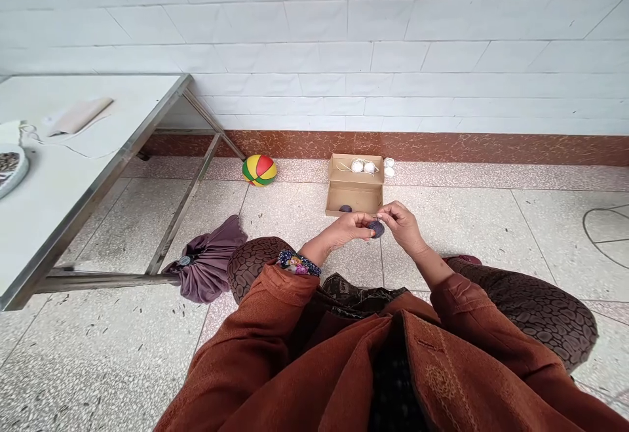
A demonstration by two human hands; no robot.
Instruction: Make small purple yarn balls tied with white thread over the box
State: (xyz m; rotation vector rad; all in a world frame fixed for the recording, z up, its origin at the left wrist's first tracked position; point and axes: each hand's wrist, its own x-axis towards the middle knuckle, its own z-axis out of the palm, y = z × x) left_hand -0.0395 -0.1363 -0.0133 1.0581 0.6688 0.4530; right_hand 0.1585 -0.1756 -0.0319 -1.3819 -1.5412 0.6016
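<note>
My left hand is closed on a small dark purple-grey ball of yarn, held between thumb and fingers. Close beside it, my right hand has thumb and forefinger pinched at the top of the ball, on what looks like a thin dark strand of its yarn. Just beyond my hands stands an open cardboard box on the floor. Another dark yarn ball lies in its near part, while two white yarn balls with loose strands rest in the far part.
More white balls sit right of the box, near the tiled wall. A colourful ball lies by the leg of a metal-framed table on the left. Purple cloth lies beside my knee; a thin wire ring is at far right.
</note>
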